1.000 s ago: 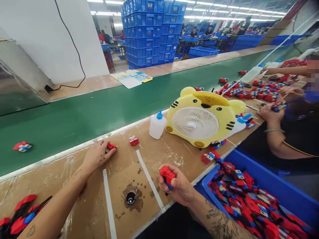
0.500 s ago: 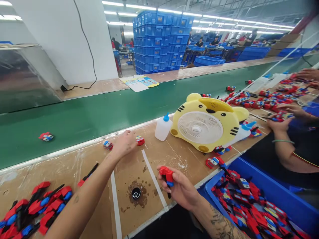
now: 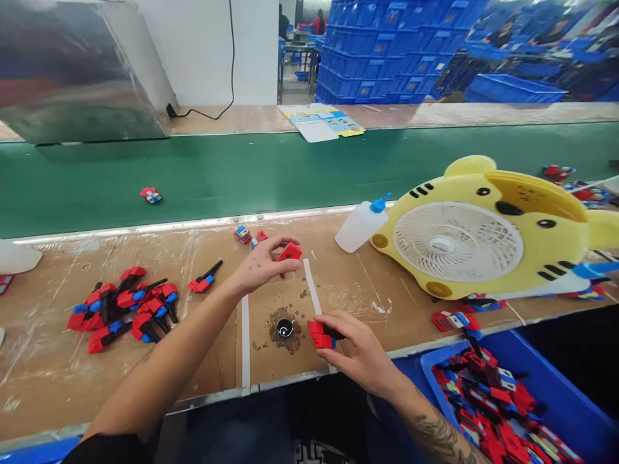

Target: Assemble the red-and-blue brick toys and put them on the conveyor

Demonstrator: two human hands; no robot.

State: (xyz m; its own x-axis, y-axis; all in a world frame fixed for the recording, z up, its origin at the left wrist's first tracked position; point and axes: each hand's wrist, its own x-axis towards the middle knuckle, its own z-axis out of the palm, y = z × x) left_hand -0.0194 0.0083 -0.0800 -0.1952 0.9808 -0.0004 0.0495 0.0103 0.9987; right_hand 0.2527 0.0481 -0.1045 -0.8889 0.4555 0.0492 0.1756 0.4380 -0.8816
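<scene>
Left hand (image 3: 264,267) pinches a red part (image 3: 290,251), farther from the desk's near edge than the right hand (image 3: 358,351), which grips a red piece (image 3: 316,335).

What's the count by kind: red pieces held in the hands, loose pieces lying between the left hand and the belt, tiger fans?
Red pieces: 2, one in the left hand, one in the right hand
Loose pieces: 2
Tiger fan: 1
Total: 5
</scene>
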